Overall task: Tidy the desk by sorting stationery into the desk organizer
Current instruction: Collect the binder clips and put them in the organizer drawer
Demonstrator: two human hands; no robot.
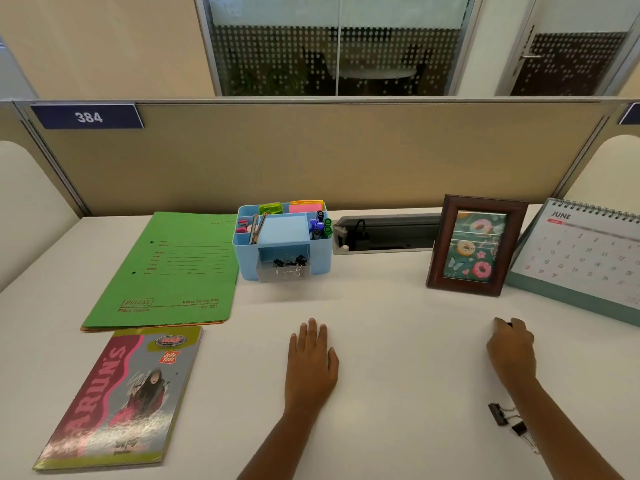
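Fingers (pixel 523 329) of the right hand (pixel 512 351) are curled down over a small black item (pixel 509 324). Only a sliver of it is seen, so it is judged, not confirmed, to be a binder clip. Fingers (pixel 312 332) of the left hand (pixel 311 362) are laid straight and close together, flat on the white desk top (pixel 398 341), and nothing is held by them.

From the right hand, the pale blue plastic desk organizer (pixel 320 259) is found at 10 o'clock, well apart. Its clear plastic drawer (pixel 265 277) is pulled open and black clips are seen in it.

Two loose black binder clips with wire handles (pixel 497 414) are left on the desk at 6 o'clock of the right hand, just beside the forearm. If the arm is swung toward the organizer, they could be dragged along or knocked toward the near edge.

A fingertip hold on so small a piece could be lost during the carry. The drawer opening is narrow, so a clip released early could be bounced onto the desk. The dark wooden picture frame (pixel 446 244), propped at 11 o'clock, could be tipped if the hand is lifted carelessly.
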